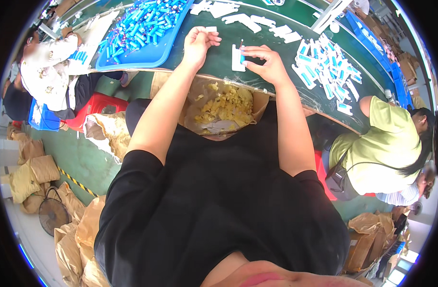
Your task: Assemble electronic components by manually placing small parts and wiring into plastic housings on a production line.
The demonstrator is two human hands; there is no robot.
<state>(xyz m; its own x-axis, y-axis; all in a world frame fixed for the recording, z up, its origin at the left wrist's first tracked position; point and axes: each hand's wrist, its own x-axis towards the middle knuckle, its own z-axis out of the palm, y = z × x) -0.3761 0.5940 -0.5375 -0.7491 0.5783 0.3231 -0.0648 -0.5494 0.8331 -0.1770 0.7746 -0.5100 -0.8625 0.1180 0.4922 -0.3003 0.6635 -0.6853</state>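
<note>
"Blue cylinder (pixel 242 57) first; where did you have it in the head view?"

"You had it near the front edge of the green table (pixel 214 67), along the right side of a white holder (pixel 235 62); you could not tell from there whether it was fully seated."

"And your right hand (pixel 268 64)?"

"Its grip was narrow; your thumb and forefinger pinched the blue cylinder between them, just beside the holder."

"What about your left hand (pixel 196 47)?"

"You held it over the table with the fingers curled and close together; a small white piece (pixel 211 29) showed at the fingertips, though whether you gripped it, I could not tell."

"What lay around you?"

"To your left stood a blue tray (pixel 154 62) heaped with more blue cylinders (pixel 145 26); beyond your hands lay loose white holders (pixel 243 20); to your right spread a pile of white holders with blue cylinders (pixel 326 67); below the table edge, close to you, a box (pixel 261 102) held yellow scraps (pixel 228 103)."
</note>
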